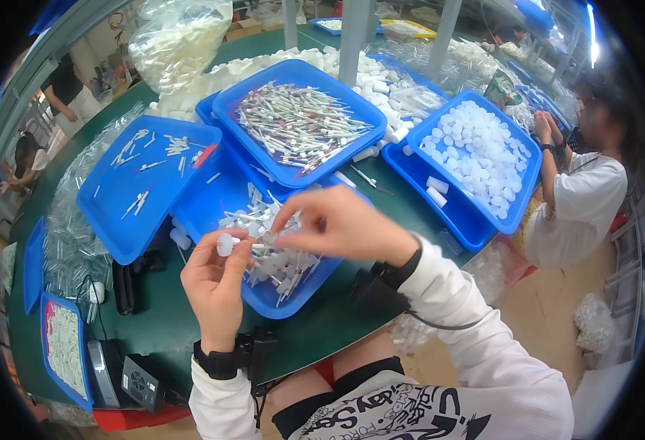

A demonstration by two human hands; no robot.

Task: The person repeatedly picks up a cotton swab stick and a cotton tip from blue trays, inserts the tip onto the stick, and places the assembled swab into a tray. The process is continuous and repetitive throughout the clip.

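My left hand [216, 282] pinches a small white stick with a round translucent disc [225, 245] at its end, between thumb and fingers. Just to the right, my right hand [341, 227] has its fingers curled in, slightly blurred; whether something small is between the fingertips is hidden. Both hands are above a blue tray [282, 312] heaped with white sticks bearing flat translucent pieces [286, 275]. Behind it, a raised blue tray [370, 121] carries a pile of thin white sticks [293, 125], some with reddish ends. To the left, another blue tray [128, 220] has a few scattered sticks.
At right, stacked blue trays [531, 158] hold translucent discs [476, 154]. Clear tubes [77, 227] and a tray of pale pieces [66, 348] lie at left. Metal posts [352, 44] rise behind. A co-worker [583, 183] sits at right. White cylinders [381, 77] are heaped at the back.
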